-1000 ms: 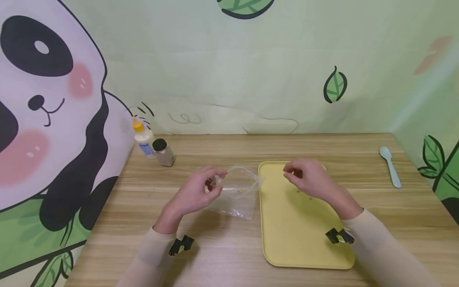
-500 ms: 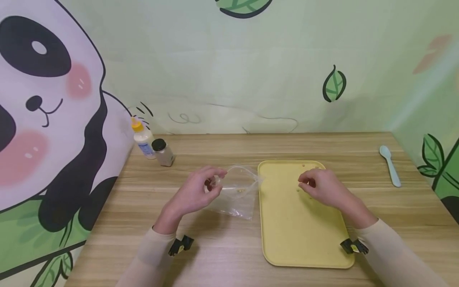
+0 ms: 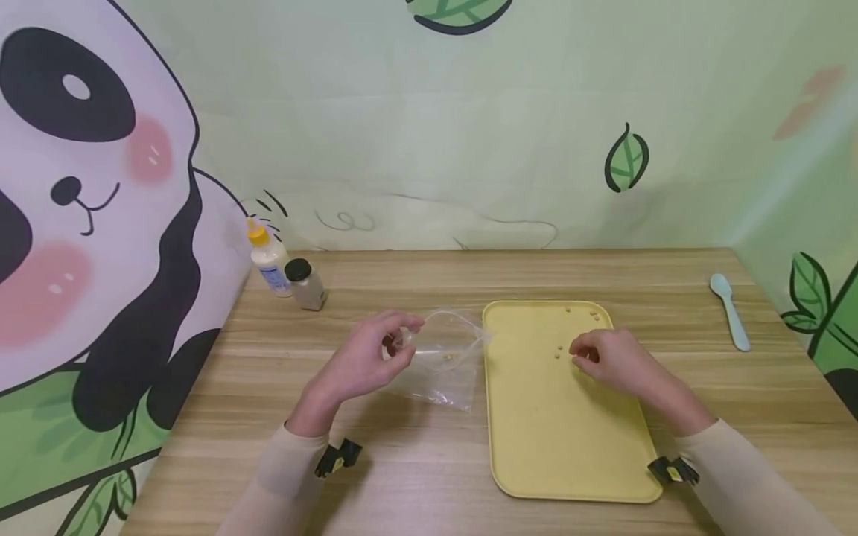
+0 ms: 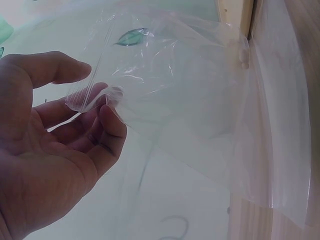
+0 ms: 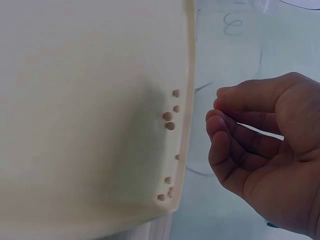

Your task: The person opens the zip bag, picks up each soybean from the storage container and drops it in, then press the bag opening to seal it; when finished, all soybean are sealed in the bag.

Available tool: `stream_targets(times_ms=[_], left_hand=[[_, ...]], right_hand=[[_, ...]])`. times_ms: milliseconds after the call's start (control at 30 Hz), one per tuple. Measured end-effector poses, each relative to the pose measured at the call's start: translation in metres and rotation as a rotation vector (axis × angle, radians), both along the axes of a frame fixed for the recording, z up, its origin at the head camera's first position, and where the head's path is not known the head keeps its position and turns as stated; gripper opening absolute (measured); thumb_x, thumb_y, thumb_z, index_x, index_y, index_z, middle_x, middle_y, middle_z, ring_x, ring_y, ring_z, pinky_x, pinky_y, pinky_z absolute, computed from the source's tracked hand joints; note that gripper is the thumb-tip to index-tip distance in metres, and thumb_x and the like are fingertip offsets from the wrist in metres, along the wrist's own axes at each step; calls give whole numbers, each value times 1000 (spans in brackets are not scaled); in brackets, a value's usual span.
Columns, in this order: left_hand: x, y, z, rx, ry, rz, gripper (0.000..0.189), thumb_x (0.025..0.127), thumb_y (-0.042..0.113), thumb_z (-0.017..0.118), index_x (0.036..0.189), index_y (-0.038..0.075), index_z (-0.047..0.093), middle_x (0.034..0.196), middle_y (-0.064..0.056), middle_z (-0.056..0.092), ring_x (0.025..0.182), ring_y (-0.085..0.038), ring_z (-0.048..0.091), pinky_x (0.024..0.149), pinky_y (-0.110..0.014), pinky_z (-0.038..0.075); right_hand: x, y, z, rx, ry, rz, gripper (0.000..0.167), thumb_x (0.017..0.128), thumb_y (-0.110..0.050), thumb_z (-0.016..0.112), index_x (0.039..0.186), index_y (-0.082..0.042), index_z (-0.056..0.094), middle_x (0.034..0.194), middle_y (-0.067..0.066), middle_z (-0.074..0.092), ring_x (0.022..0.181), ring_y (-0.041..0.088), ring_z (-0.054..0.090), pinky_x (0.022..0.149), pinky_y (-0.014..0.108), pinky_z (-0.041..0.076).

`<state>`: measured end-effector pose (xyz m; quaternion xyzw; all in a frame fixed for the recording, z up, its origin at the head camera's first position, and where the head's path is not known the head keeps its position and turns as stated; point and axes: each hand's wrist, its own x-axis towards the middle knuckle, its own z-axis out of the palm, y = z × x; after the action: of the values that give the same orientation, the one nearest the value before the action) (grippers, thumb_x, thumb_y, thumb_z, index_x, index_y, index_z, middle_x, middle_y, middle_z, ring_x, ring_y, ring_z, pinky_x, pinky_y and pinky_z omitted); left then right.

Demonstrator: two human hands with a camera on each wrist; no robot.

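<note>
Hands at a desk (image 3: pixel 402 469), seen from head and wrists. The left hand (image 3: pixel 365 357) holds a clear bag (image 3: pixel 439 391) by its rim, the fingers curled on the film; a gap parts the thumb from the forefinger. The bag extends to the right of these fingers, its mouth spread, with a few yellowish beans (image 3: pixel 448 356) visible through it; in the head view its far end overlaps the edge of a yellow tray (image 3: pixel 570 447). The right hand (image 3: pixel 617 361) is above the tray, fingers bent, thumb and forefinger narrowly apart. Two round beans (image 3: pixel 557 356) lie on the tray just left of those fingertips; three others lie beyond them, near the far rim. The right wrist view shows further beans along one rim, apart from the fingers. Beyond and left of the left fingers stand a black-lidded jar (image 3: pixel 308 290) and, behind it, a yellow-capped bottle (image 3: pixel 271 269). A pale blue spoon (image 3: pixel 729 311) lies beyond and right of the right fingers.
</note>
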<state>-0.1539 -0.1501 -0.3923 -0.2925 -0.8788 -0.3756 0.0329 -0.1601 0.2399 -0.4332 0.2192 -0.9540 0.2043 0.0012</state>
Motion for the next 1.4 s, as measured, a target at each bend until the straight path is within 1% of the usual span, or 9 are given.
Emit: stream_targets(times_ms=[233, 400, 600, 733, 833, 933, 1033, 1233, 1400], left_hand=[[0, 0, 1, -2, 0, 3, 33, 85, 6, 67, 118, 4, 66, 97, -4, 64, 74, -10, 54, 67, -29, 54], [-1, 0, 1, -1, 8, 4, 32, 85, 6, 67, 117, 4, 66, 95, -3, 64, 74, -10, 54, 67, -30, 54], [-1, 0, 1, -9, 14, 0, 32, 85, 6, 67, 117, 4, 66, 95, -3, 63, 74, -10, 54, 67, -26, 53], [0, 0, 1, -10, 6, -1, 32, 85, 5, 67, 117, 4, 66, 94, -3, 63, 74, -10, 54, 67, -29, 54], [0, 1, 2, -10, 3, -2, 33, 85, 5, 67, 117, 4, 66, 94, -4, 63, 74, -10, 54, 67, -30, 54], [0, 1, 2, -9, 4, -2, 33, 85, 5, 67, 117, 4, 66, 93, -4, 63, 74, -11, 54, 67, -29, 53], [0, 1, 2, -7, 3, -4, 33, 85, 5, 67, 117, 4, 66, 93, -4, 63, 74, -11, 54, 67, -26, 53], [0, 1, 2, -5, 1, -4, 33, 85, 5, 66, 117, 4, 66, 93, -4, 62, 74, -10, 53, 67, -25, 52], [0, 0, 2, -5, 7, -7, 32, 85, 5, 66, 117, 3, 66, 95, -8, 64, 74, -11, 54, 68, -26, 52]], right_hand=[[1, 2, -3, 8, -25, -1, 7, 84, -7, 70, 89, -4, 73, 76, -1, 67, 68, 7, 56, 59, 25, 49], [0, 4, -6, 48, -14, 18, 5, 84, -6, 68, 85, -6, 73, 75, -3, 66, 68, 8, 55, 60, 26, 49], [-1, 7, -13, 79, -31, 50, 2, 80, -6, 70, 81, -7, 71, 73, -5, 62, 68, 7, 53, 62, 26, 48], [-2, 9, -19, 87, -48, 61, 4, 78, -6, 72, 81, -7, 70, 74, -5, 62, 69, 7, 53, 63, 27, 48], [-3, 10, -21, 91, -62, 71, 4, 79, -5, 71, 82, -6, 70, 75, -4, 63, 70, 8, 54, 63, 27, 48], [-4, 9, -21, 88, -69, 74, 3, 80, -4, 70, 82, -5, 70, 75, -3, 64, 70, 8, 54, 63, 28, 48], [-4, 8, -20, 84, -67, 72, 6, 80, -2, 68, 81, -7, 71, 75, -3, 65, 70, 8, 55, 63, 27, 48], [-3, 6, -19, 87, -43, 73, 10, 80, 0, 68, 78, -10, 69, 74, -4, 64, 70, 8, 54, 62, 27, 48], [-3, 6, -19, 88, -30, 80, 12, 79, 0, 68, 76, -11, 69, 73, -5, 63, 69, 8, 53, 62, 27, 47]])
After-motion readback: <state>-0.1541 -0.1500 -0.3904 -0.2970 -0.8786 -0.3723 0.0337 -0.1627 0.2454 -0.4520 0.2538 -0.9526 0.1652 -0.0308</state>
